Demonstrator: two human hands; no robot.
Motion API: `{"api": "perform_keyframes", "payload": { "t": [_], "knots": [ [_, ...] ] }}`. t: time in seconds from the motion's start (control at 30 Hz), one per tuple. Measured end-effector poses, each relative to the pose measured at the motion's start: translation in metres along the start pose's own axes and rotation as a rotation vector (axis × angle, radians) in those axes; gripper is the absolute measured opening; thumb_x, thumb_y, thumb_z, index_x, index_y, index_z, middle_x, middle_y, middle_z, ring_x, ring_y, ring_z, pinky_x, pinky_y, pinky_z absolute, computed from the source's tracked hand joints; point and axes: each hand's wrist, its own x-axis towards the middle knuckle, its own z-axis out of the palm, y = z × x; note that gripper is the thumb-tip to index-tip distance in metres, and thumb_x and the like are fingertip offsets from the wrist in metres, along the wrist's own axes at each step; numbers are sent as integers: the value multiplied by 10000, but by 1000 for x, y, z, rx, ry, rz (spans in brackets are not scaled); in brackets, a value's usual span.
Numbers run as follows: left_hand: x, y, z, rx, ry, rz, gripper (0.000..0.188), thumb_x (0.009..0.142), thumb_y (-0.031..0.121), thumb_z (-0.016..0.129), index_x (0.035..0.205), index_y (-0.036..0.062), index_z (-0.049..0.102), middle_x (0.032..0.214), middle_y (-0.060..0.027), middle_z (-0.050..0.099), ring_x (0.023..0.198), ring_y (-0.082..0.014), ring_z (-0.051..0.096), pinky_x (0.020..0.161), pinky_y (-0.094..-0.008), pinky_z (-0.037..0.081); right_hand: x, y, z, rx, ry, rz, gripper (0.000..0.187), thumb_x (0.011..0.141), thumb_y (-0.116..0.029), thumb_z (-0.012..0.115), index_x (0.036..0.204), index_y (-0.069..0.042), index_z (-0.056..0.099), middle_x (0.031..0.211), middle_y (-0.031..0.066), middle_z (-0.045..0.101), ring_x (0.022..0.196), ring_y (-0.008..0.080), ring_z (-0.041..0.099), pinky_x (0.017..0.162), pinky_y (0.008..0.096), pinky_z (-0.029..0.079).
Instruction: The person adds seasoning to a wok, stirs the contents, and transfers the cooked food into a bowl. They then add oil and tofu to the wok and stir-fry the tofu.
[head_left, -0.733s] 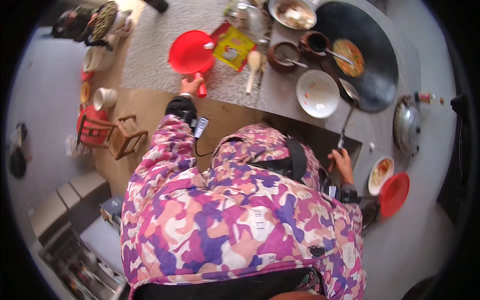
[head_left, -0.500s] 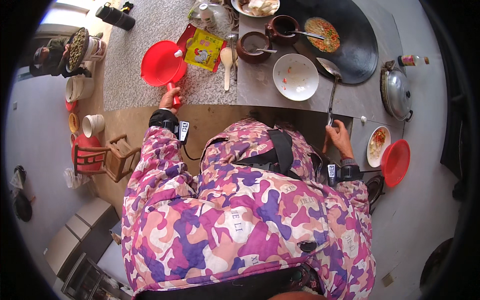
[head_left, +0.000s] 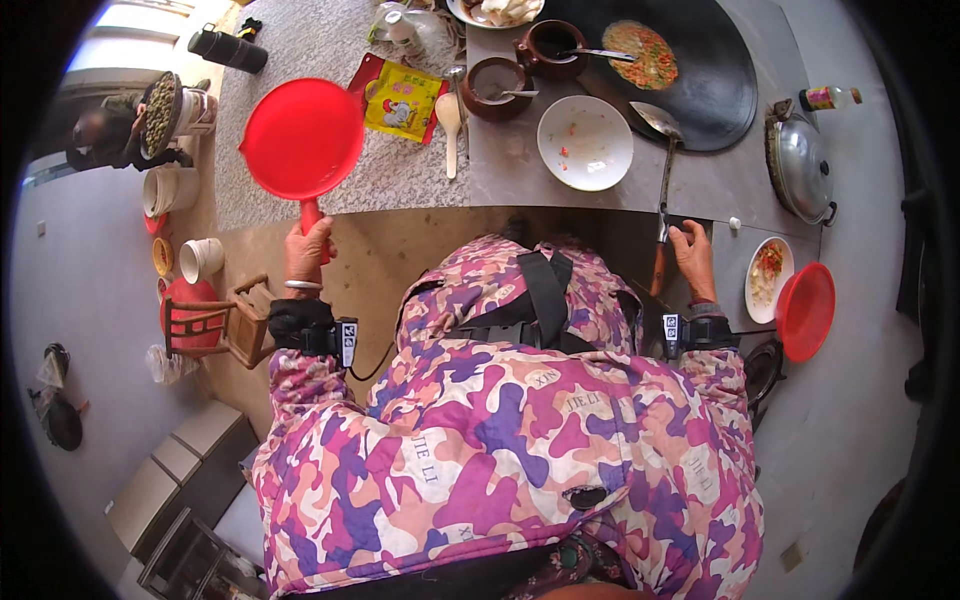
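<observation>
My left hand point(head_left: 308, 252) is closed round the handle of a red plastic dipper point(head_left: 303, 138), raised at the counter's left part with its bowl toward me. My right hand point(head_left: 693, 255) is just right of the handle of a metal spatula point(head_left: 667, 170), fingers loosely apart and holding nothing. The spatula's blade rests on the rim of a large black wok point(head_left: 715, 110), its wooden grip jutting past the counter edge. In the wok lies an egg-like mixture point(head_left: 642, 57) with red and green bits. A white bowl point(head_left: 590, 150) with food remnants stands left of the spatula.
Two brown pots point(head_left: 497, 88) with spoons, a yellow seasoning packet point(head_left: 403, 100) and a wooden rice paddle point(head_left: 450, 130) are on the counter. At right are a lidded pot point(head_left: 800, 165), a plate of chopped food point(head_left: 768, 280) and a red basin point(head_left: 806, 312). Another person point(head_left: 100, 135) is far left.
The red dipper has been lifted toward me and tilted up in my left hand. My right hand has come off the spatula handle and moved slightly right.
</observation>
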Motion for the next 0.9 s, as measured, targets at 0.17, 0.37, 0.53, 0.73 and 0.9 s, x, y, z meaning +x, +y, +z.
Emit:
{"api": "perform_keyframes", "payload": {
  "t": [0.17,0.37,0.53,0.73,0.9],
  "knots": [
    [-38,39,58,10,-217,-22,263,828,205,676,966,17,554,708,-16,531,497,-107,507,468,-235,420,3,11,-2,11,1,0,518,850,-368,641,1142,45,531,965,169,643,898,214,621,792,318,483],
    [-58,68,100,70,-376,-46,346,825,198,683,1073,5,536,714,-2,529,526,-93,509,482,-219,402,1,-8,-2,23,-5,-19,516,854,-365,634,1144,50,532,993,177,636,925,224,615,815,325,476],
    [-64,79,120,60,-444,-70,334,839,201,669,1083,16,535,722,6,529,530,-84,507,475,-212,383,-1,-20,-1,61,-21,-30,501,862,-352,624,1145,50,530,1004,178,631,943,223,609,829,322,470],
    [-66,86,130,8,-430,-82,293,832,176,669,1035,10,538,677,2,516,492,-81,481,443,-211,367,3,-36,-2,87,36,-86,411,873,-308,609,1084,43,567,961,160,642,899,212,614,802,320,475],
    [-62,91,117,-162,-436,-98,254,837,170,654,999,11,539,708,-20,535,508,-115,503,484,-250,409,0,-70,4,180,138,-17,272,876,-230,592,979,19,621,837,125,659,780,166,617,713,299,489]
  ]
}}
